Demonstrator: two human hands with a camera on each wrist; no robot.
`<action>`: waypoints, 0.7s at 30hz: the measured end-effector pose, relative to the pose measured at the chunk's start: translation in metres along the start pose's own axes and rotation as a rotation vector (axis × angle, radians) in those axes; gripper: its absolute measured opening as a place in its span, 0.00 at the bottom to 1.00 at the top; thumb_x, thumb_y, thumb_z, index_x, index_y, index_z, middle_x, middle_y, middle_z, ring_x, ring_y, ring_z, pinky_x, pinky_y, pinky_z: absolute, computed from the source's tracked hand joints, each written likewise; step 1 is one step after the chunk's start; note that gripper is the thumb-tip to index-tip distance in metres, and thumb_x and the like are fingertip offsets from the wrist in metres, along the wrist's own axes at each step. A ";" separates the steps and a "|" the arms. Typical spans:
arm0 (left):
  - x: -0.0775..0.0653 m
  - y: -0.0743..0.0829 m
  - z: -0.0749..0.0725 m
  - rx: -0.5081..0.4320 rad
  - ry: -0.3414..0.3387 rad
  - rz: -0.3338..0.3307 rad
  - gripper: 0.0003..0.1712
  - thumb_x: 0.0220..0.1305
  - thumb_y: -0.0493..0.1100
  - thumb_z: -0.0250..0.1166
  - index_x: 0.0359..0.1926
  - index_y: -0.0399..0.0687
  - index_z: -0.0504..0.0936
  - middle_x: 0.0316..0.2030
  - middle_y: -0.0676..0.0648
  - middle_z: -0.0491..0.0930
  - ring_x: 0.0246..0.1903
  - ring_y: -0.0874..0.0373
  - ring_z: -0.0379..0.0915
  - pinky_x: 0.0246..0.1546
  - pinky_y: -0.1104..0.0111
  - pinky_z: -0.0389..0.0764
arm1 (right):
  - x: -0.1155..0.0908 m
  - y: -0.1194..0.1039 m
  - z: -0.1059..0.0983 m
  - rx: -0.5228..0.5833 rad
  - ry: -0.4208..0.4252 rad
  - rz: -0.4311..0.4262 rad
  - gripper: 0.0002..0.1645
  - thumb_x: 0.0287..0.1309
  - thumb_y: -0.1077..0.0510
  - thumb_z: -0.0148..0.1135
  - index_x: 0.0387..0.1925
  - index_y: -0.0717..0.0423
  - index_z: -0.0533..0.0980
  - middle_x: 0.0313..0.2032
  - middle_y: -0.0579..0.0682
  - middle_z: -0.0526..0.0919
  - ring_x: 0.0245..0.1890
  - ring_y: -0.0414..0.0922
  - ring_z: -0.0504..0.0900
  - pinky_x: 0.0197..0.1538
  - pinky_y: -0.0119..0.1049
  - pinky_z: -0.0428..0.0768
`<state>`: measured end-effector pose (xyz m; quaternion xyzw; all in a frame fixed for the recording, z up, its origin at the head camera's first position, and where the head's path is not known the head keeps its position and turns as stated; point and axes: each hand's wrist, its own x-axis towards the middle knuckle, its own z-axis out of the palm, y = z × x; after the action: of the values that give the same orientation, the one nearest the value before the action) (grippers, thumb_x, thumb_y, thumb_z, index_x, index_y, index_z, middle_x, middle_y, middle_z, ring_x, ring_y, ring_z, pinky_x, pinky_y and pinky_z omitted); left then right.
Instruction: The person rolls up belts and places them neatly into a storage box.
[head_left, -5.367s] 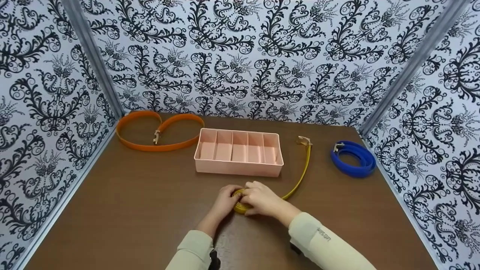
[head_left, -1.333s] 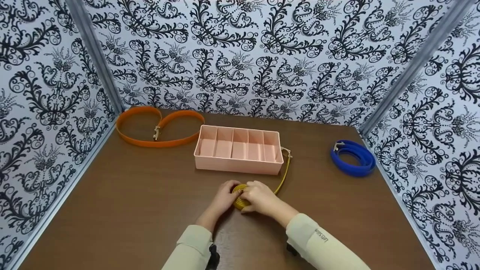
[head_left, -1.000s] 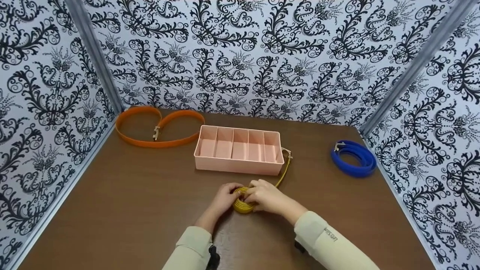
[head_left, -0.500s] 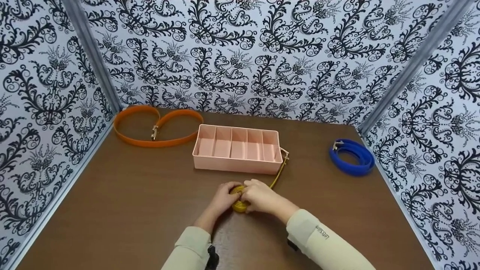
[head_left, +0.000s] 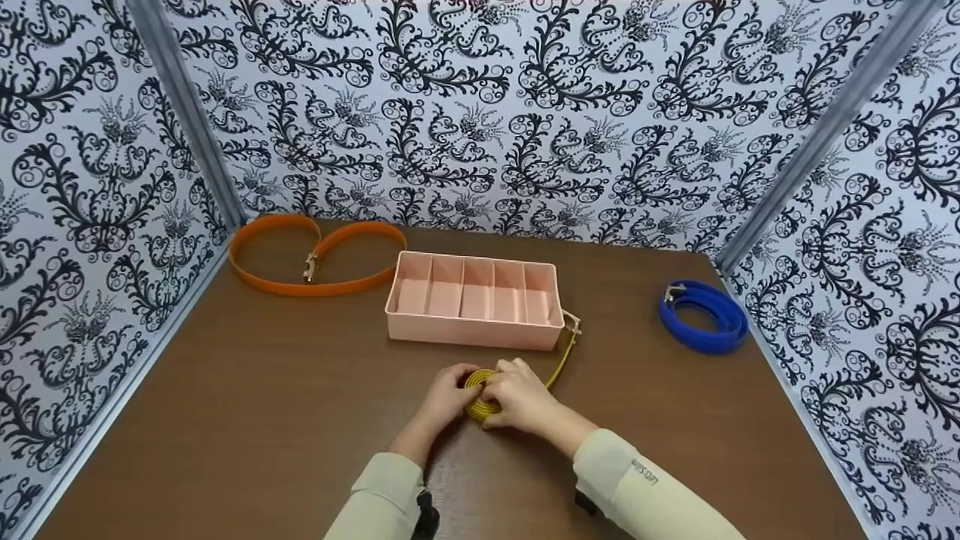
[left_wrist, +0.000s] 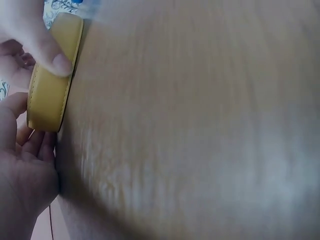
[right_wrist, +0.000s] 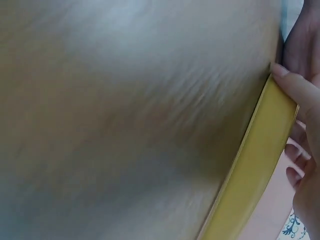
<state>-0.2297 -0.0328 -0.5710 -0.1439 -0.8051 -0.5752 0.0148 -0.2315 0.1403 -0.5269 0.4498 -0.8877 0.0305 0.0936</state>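
Close in front of the pink divided box (head_left: 472,331), yellow strap (head_left: 481,411) sits rolled in a coil. Left hand (head_left: 445,399) curls round the coil's left side; right hand (head_left: 520,396) pinches its right. Loose length runs to a metal clasp (head_left: 573,324) just beside the box's right end. Orange strap (head_left: 322,288) loops left of box; blue strap (head_left: 705,341), coiled, well right of it.

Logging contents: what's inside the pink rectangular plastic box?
Pink rectangular plastic box: five compartments, no items visible. Its near wall hides the floor strip right behind it; can't check there. The metal clasp of the flat yellow strap sits outside, by the right end.
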 end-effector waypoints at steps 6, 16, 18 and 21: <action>0.000 0.000 -0.002 0.008 -0.023 0.007 0.14 0.60 0.32 0.63 0.47 0.31 0.82 0.45 0.38 0.82 0.50 0.42 0.75 0.55 0.51 0.71 | -0.003 0.011 -0.014 0.014 -0.063 -0.152 0.22 0.35 0.51 0.81 0.39 0.45 0.86 0.39 0.39 0.84 0.40 0.44 0.72 0.41 0.39 0.68; 0.000 0.003 -0.003 0.052 -0.038 -0.002 0.13 0.63 0.34 0.61 0.48 0.35 0.83 0.46 0.40 0.82 0.50 0.42 0.73 0.55 0.50 0.69 | 0.005 0.012 -0.012 -0.043 -0.027 -0.271 0.11 0.40 0.57 0.78 0.30 0.41 0.87 0.31 0.37 0.83 0.35 0.44 0.72 0.37 0.38 0.64; -0.001 0.002 -0.003 0.052 -0.030 0.002 0.13 0.63 0.34 0.61 0.48 0.36 0.83 0.46 0.41 0.82 0.51 0.42 0.73 0.55 0.50 0.69 | 0.008 0.011 -0.011 -0.056 -0.025 -0.284 0.11 0.35 0.56 0.79 0.26 0.42 0.85 0.29 0.36 0.82 0.34 0.44 0.72 0.37 0.38 0.65; -0.002 0.001 -0.003 0.055 -0.021 0.008 0.14 0.62 0.34 0.61 0.49 0.37 0.83 0.47 0.41 0.82 0.51 0.43 0.72 0.55 0.50 0.69 | 0.010 0.009 -0.011 -0.060 -0.038 -0.284 0.13 0.29 0.55 0.80 0.22 0.44 0.83 0.27 0.36 0.81 0.35 0.45 0.73 0.38 0.39 0.66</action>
<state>-0.2282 -0.0355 -0.5699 -0.1528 -0.8202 -0.5511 0.0127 -0.2429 0.1392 -0.5140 0.5685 -0.8171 -0.0182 0.0936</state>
